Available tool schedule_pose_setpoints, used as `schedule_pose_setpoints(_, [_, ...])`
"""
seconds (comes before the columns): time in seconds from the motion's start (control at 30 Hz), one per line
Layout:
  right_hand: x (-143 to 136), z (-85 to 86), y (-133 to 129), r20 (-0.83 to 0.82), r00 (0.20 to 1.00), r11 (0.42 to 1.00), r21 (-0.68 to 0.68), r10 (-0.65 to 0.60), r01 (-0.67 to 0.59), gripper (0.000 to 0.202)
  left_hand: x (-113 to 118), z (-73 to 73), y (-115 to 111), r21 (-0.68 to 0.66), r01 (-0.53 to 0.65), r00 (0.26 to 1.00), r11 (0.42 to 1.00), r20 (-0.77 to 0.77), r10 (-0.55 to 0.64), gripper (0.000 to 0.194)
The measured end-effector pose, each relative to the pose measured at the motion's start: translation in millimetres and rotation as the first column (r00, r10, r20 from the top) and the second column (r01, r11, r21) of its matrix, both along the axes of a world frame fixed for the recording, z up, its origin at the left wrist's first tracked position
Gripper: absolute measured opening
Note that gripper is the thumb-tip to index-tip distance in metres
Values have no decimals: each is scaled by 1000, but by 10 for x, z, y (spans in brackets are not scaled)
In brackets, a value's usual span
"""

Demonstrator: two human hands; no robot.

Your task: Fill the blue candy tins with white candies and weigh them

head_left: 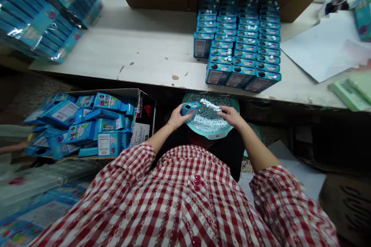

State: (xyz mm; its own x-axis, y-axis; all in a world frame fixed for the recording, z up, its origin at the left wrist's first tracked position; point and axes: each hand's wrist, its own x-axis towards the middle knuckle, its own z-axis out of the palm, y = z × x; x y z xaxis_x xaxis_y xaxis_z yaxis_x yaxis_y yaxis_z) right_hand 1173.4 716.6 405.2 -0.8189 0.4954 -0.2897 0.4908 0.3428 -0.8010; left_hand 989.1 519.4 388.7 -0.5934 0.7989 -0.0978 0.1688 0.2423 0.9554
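Note:
My left hand (176, 118) holds a small blue box (190, 110) with a dark round hole in its top, over the left side of a teal basin (218, 135). Small white candies (207, 123) fill much of the basin. At the basin's right side, my right hand (231, 117) has its fingers at a scoop heaped with white candies (210, 105); the scoop itself is mostly hidden under them. The heap's left end is close to the box, with a small gap between them.
Rows of upright blue boxes (243, 70) stand on the white table (150, 54), some with candies on top. A carton (145, 119) of blue boxes is at the left. Wrapped packs (37, 23) lie at the upper left, papers (315, 46) at the right.

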Motion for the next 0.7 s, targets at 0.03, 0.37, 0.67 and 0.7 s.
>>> schedule_pose_setpoints(0.03, [37, 119, 33, -20, 1000, 1000, 0, 22, -22, 40, 13, -20, 88, 1, 20, 999, 1000, -46, -20, 51])
schedule_pose_setpoints(0.37, [-161, 953, -95, 455, 872, 801, 445, 182, -400, 31, 231, -125, 425, -39, 155, 938, 987, -308, -159, 50])
schedule_pose_setpoints(0.67, [-314, 1242, -355, 589, 788, 630, 548, 176, -550, 28, 213, -217, 361, 16, 129, 944, 992, -309, -118, 48])
schedule_pose_setpoints(0.7, [-246, 1210, -287, 580, 798, 640, 554, 163, -533, 29, 185, -224, 335, 39, 114, 949, 993, -299, -97, 47])
